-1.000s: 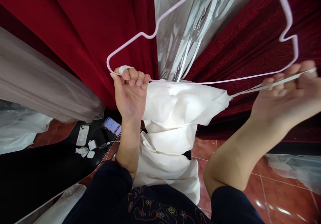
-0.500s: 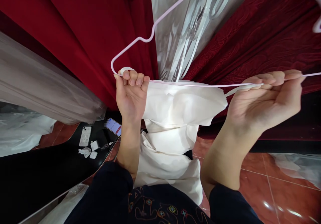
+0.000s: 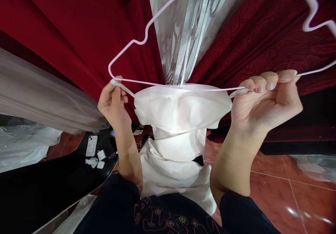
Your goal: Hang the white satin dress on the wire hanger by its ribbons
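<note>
A pale pink clothes hanger (image 3: 154, 85) stretches across the view, its top cut off by the frame. Below its lower bar hangs a white dress (image 3: 181, 108), bunched in folds down toward my lap. At the hanger's left corner my left hand (image 3: 114, 101) is closed in a pinch on the dress's thin left strap (image 3: 127, 90), which runs down to the bodice. My right hand (image 3: 267, 101) has its fingers wrapped over the lower bar on the right. The right strap (image 3: 236, 92) runs up into that hand; its end is hidden by the fingers.
Red curtains (image 3: 78, 34) flank a white ornate metal frame (image 3: 194, 45) ahead. On the left, a black table (image 3: 52, 185) carries a phone (image 3: 91, 145), a white charger (image 3: 101, 154) and small white items. Red tiles (image 3: 275, 188) cover the floor on the right.
My left hand has turned and shifted left, from fingers curled over the bar to a pinch on the strap. The left strap now shows stretched up to the hanger's corner. The hanger moved slightly left.
</note>
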Tool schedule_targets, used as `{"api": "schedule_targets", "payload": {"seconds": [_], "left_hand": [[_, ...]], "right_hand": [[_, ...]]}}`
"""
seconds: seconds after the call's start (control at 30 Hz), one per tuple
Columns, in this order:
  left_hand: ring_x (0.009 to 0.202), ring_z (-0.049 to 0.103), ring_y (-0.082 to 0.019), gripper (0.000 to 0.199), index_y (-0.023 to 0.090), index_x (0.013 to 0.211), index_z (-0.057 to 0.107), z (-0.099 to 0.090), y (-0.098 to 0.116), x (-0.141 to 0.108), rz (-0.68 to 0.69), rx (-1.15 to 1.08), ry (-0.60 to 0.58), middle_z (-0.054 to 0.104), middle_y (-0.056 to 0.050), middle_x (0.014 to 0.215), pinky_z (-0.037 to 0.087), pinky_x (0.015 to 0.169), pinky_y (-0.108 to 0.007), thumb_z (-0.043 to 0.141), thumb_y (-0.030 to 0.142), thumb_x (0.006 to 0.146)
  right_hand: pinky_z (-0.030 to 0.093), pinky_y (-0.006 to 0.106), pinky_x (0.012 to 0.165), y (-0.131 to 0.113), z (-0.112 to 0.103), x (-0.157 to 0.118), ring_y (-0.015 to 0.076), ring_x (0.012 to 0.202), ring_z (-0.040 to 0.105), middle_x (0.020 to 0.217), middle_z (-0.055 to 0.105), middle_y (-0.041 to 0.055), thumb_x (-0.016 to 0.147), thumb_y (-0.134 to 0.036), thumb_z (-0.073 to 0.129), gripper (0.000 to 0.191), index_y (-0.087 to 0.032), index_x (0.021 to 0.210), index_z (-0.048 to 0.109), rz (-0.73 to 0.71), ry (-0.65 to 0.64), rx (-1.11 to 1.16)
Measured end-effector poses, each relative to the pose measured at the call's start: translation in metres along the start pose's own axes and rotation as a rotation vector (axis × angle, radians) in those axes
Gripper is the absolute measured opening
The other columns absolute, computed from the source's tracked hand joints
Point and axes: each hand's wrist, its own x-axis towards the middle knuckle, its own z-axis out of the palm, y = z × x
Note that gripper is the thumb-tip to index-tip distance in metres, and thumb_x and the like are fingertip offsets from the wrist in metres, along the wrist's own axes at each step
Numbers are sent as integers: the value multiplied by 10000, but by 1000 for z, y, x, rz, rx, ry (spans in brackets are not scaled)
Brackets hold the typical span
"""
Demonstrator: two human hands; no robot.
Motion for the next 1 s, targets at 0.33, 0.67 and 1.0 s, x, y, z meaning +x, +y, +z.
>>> {"api": "schedule_targets", "payload": {"seconds": [0.33,0.67,1.0], "left_hand": [[1303,614,-198,277,179,1250,706,25,35,27,216,37,-311,693,6,1291,489,1160,-346,678,70,997],[885,555,-127,301,196,1005,733,54,64,57,-51,246,-540,617,15,963,481,971,-205,550,-43,998],[1206,582,-113,332,281,1274,663,41,27,25,25,-94,-252,588,46,1405,507,1095,-247,559,60,1049]], "right_hand": [[404,183,513,0,1,-2,36,502,283,653,190,-50,1069,-303,207,485,-166,705,495,-16,-23,-6],[380,180,500,2,4,2,47,484,256,653,153,-48,1078,-318,153,505,-188,703,465,-43,52,-74],[444,191,516,8,-1,-3,36,488,356,626,244,-54,1073,-345,235,464,-176,729,495,-57,15,15]]}}
